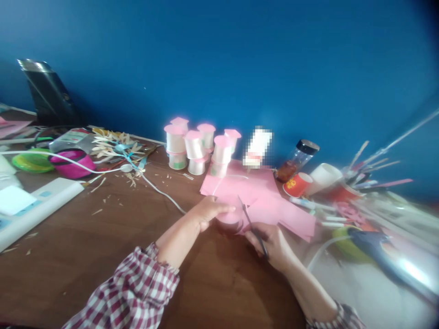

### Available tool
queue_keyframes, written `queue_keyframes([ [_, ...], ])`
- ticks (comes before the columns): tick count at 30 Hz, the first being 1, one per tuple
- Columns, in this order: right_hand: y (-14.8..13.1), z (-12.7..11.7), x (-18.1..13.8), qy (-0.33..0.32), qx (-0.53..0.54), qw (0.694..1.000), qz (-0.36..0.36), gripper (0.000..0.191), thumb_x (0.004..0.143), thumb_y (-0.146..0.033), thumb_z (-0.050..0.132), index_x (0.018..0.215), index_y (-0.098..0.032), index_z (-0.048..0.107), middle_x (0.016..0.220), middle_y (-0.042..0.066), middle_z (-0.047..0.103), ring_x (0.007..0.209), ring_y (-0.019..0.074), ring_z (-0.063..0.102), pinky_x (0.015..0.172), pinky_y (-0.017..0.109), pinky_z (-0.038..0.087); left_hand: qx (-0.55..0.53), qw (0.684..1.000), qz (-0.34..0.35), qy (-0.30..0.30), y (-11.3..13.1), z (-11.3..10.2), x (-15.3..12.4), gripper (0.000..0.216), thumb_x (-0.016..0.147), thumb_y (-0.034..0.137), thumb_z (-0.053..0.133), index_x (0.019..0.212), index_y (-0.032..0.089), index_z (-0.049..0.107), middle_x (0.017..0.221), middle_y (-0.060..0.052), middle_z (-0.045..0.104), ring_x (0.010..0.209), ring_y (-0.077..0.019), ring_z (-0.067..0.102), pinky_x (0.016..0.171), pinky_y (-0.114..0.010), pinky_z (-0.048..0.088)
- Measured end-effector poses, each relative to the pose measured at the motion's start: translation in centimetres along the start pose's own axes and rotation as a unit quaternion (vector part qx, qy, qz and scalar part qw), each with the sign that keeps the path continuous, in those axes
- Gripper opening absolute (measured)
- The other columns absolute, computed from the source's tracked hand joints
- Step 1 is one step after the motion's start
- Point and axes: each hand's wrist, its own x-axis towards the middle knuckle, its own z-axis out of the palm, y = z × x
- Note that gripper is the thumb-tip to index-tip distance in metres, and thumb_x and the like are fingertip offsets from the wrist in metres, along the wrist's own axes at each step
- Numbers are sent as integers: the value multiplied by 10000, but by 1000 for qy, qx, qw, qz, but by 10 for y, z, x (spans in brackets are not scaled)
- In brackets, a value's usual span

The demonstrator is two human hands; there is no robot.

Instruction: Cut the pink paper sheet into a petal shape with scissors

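My left hand (pixel 214 211) pinches a piece of pink paper (pixel 228 215) by its left side, thumb on top. On the other side my right hand (pixel 269 242) is closed round the handles of dark scissors (pixel 247 217). The blades lie at the right edge of the held piece, pointing up and away from me. Just behind are several overlapping pink sheets (pixel 254 180) flat on the table. Beyond my left hand stand white paper cups (pixel 176 139) stacked in pairs, with pink paper on top. Fine detail at the blades is blurred.
A lidded bottle (pixel 297 160), a red paper cup (pixel 297 184) and a cup of sticks and pens stand at the right. A white cable (pixel 161 194) crosses the brown table at the left, near a power strip (pixel 41 210). A blue wall rises behind.
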Motion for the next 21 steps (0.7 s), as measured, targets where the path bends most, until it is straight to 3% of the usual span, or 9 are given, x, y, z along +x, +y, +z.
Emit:
queue_keyframes([
  [12, -2, -1, 1, -3, -40, 999, -7, 293, 810, -390, 540, 673, -141, 613, 415, -56, 414, 380, 76, 360, 379, 189, 282, 4, 1000, -6, 4, 1, -4, 2, 759, 412, 222, 848, 1072, 82, 501, 963, -172, 658, 885, -278, 626, 773, -365, 485],
  [21, -2, 0, 0, 6, -19, 1000, 7, 290, 802, -386, 546, 643, -150, 602, 403, -61, 417, 366, 74, 368, 367, 184, 302, 26, 1000, 5, -3, 0, -5, 3, 716, 446, 237, 834, 1069, 75, 522, 1027, -180, 644, 939, -277, 610, 804, -362, 475],
])
